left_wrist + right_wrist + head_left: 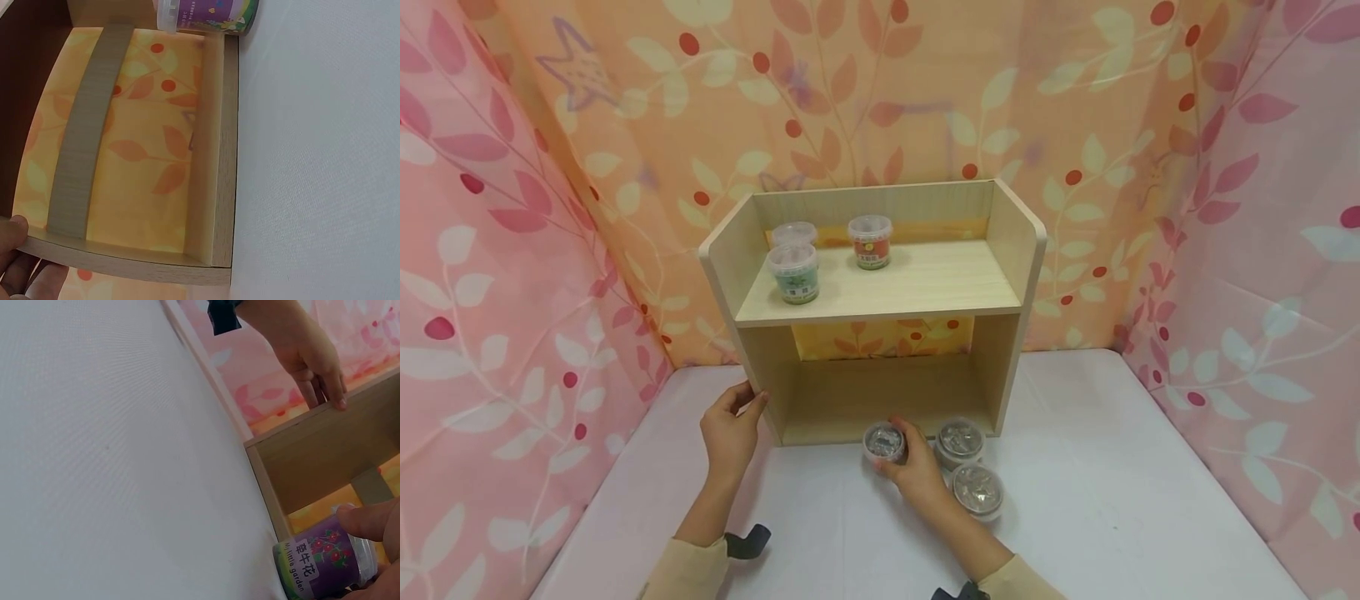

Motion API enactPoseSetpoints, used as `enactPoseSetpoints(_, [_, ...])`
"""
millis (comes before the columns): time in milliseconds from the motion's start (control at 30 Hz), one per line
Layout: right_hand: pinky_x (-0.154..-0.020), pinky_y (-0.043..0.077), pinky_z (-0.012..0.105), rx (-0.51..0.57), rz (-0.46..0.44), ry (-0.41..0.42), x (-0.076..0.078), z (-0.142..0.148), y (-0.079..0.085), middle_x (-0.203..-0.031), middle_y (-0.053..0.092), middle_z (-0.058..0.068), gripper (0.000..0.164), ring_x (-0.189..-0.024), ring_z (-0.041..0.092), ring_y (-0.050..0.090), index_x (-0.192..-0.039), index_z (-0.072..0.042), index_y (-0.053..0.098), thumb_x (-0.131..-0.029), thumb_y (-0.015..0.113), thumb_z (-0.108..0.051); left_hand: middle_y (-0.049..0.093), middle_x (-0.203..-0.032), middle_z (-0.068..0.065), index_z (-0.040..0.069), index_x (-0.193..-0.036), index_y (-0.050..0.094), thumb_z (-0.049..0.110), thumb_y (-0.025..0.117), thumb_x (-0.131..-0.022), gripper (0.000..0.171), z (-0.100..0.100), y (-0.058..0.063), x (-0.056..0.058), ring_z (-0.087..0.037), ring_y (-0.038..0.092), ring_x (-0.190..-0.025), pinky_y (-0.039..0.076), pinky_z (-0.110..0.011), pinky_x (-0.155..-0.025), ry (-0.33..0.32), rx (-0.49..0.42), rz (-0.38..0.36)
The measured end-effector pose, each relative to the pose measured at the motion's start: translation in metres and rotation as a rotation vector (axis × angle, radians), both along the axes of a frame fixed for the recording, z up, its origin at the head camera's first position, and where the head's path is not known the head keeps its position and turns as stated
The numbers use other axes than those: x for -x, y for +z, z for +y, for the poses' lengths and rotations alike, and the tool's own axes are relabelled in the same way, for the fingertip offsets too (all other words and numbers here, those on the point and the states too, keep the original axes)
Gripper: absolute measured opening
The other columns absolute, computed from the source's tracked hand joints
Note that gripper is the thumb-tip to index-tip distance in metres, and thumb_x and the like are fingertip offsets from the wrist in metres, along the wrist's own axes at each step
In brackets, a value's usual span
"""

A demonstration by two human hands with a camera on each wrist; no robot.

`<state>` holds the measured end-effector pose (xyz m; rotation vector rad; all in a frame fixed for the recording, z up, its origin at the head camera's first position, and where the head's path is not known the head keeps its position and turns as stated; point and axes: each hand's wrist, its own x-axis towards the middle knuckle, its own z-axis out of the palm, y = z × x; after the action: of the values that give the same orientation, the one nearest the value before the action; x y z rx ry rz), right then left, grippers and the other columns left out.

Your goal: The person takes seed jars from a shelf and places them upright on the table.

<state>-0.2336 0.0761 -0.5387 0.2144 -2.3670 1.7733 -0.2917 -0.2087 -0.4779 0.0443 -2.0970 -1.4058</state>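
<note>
My left hand (730, 429) pinches the front edge of the left side panel of a two-tier wooden shelf (940, 279). In the left wrist view its thumb and fingers (14, 234) lie on either side of that panel. With my right hand (917, 471) I hold a small plastic tub (883, 442), upright just before the lower tier's front edge. Its label is purple with red berries and reads "My little garden", as the right wrist view shows. To the right of this hand stand two similar tubs, one farther back (959, 442) and one nearer (977, 490).
On the upper tier, a green-labelled tub (796, 275) stands at the left before another clear-topped tub (794, 233). A red-labelled tub (871, 243) sits toward the middle. Patterned cloth (880, 100) hangs behind and at both sides of the white table (1112, 467).
</note>
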Motion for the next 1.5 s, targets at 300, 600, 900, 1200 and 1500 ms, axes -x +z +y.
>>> enactPoseSetpoints(300, [-0.119,0.033,0.058,0.008,-0.014,-0.012,0.001,0.0,-0.002,-0.147,0.05,0.027,0.079,-0.14,0.045,0.045,-0.145,0.005,0.046,-0.076,0.084,-0.002,0.077,-0.102,-0.015,0.002,-0.109,0.077,0.01,0.08,-0.09,0.021,0.0,-0.002,0.001,-0.032,0.074,-0.104,0.052,-0.005,-0.077,-0.03,-0.036,0.013])
enactPoseSetpoints(600, [-0.118,0.034,0.059,-0.007,-0.008,-0.034,-0.001,0.0,0.001,-0.146,0.051,0.026,0.082,-0.139,0.044,0.046,-0.145,0.005,0.047,-0.073,0.086,-0.003,0.077,-0.099,-0.012,0.0,-0.108,0.076,0.008,0.08,-0.089,0.021,0.0,-0.003,0.0,-0.03,0.074,-0.102,0.054,-0.007,-0.077,-0.028,-0.051,0.006])
enactPoseSetpoints(900, [-0.119,0.033,0.057,0.064,-0.012,0.004,-0.004,0.001,0.01,-0.148,0.05,0.025,0.083,-0.14,0.043,0.045,-0.147,0.004,0.044,-0.075,0.085,-0.004,0.077,-0.102,-0.017,-0.002,-0.108,0.076,0.007,0.08,-0.089,0.022,0.001,-0.002,-0.001,-0.03,0.074,-0.103,0.053,-0.005,-0.075,-0.031,-0.056,0.009])
enactPoseSetpoints(1200, [-0.12,0.032,0.058,0.043,-0.014,0.052,-0.004,0.007,0.029,-0.151,0.049,0.024,0.079,-0.143,0.047,0.041,-0.148,0.002,0.044,-0.08,0.084,-0.005,0.077,-0.101,-0.017,0.001,-0.106,0.077,0.009,0.082,-0.088,0.021,0.002,0.002,-0.001,-0.019,0.075,-0.099,0.054,-0.006,-0.074,-0.044,-0.057,0.023])
enactPoseSetpoints(1500, [-0.118,0.035,0.059,0.057,0.012,0.082,-0.011,0.011,0.052,-0.15,0.05,0.021,0.075,-0.14,0.043,0.045,-0.149,-0.002,0.046,-0.084,0.082,-0.004,0.077,-0.1,-0.016,0.001,-0.105,0.077,0.008,0.081,-0.088,0.019,0.002,0.002,-0.002,-0.025,0.075,-0.1,0.054,-0.006,-0.074,-0.025,-0.04,0.013])
